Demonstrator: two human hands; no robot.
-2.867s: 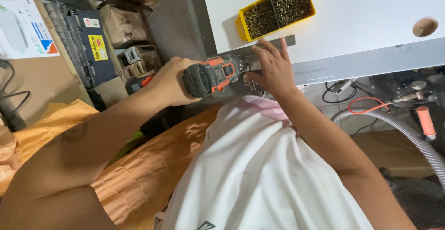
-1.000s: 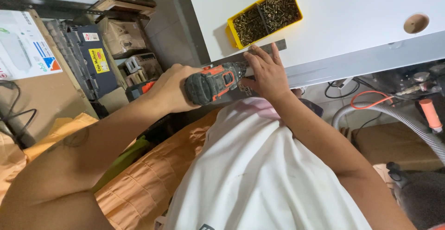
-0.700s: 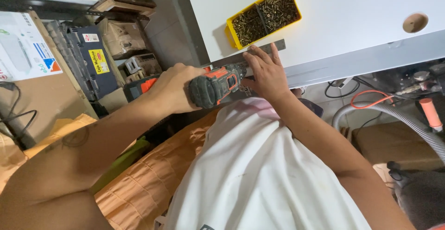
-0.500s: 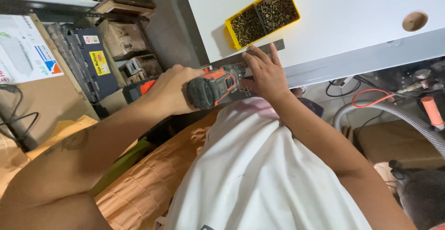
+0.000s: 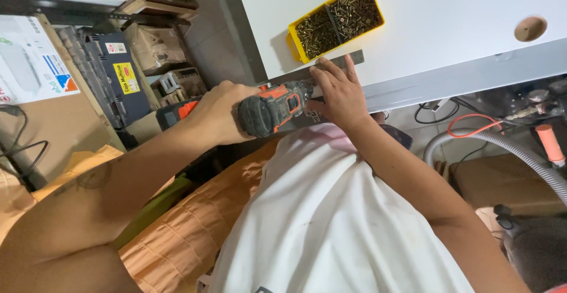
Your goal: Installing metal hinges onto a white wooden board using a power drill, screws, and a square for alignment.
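Observation:
My left hand (image 5: 217, 113) grips a black and orange cordless drill (image 5: 273, 105), its nose pointing right at the near edge of a white board (image 5: 449, 10). My right hand (image 5: 339, 90) lies flat with fingers spread on a grey metal strip (image 5: 353, 57) at that edge, just in front of the drill's tip. The bit itself is hidden behind my right hand. A yellow two-part tray (image 5: 295, 41) full of dark screws sits on the board just beyond my right hand.
A round hole (image 5: 530, 28) is cut in the board at the right. Shelves with boxes and a dark tool case (image 5: 109, 74) stand at the left. A grey hose (image 5: 502, 151), an orange cable and an orange-handled tool lie below the board at the right.
The drill and my left hand have stayed pressed at the board's edge, shifting only slightly. My right hand remains on the metal strip.

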